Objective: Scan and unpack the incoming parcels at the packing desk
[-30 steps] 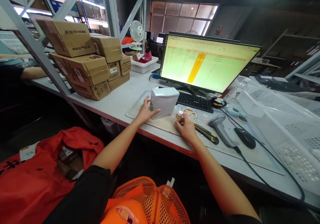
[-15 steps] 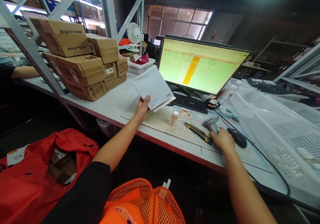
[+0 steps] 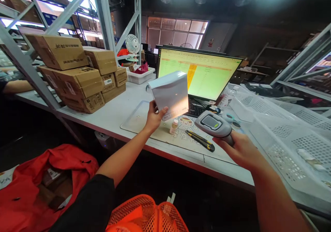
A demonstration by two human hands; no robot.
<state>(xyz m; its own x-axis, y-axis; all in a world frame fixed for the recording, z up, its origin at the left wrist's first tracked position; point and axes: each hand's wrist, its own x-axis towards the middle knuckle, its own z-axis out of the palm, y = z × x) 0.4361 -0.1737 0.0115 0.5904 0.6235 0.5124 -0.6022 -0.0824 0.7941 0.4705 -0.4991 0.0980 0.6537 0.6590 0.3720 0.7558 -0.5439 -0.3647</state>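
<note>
My left hand (image 3: 155,117) is closed on the lower left corner of a white booklet (image 3: 172,94), held upright above the desk mat, its top edge curving over. A patch of light falls on its lower right face. My right hand (image 3: 240,147) grips the handle of a grey barcode scanner (image 3: 213,124), raised over the mat with its head pointing left toward the booklet. Below them on the mat stand a small bottle (image 3: 174,126) with a pale cap and, beside it, black-and-yellow utility knives (image 3: 200,140).
A monitor (image 3: 201,70) with a spreadsheet stands behind a partly hidden keyboard (image 3: 195,108). Cardboard boxes (image 3: 74,80) are stacked at left, white perforated baskets (image 3: 287,132) at right. A red bag (image 3: 85,170) holding boxes sits below the desk. Another person's arm (image 3: 18,86) shows far left.
My right hand has lifted the scanner off the mat and turned it toward the booklet. My left hand has tilted the booklet from slanted to more upright. The view has shifted slightly.
</note>
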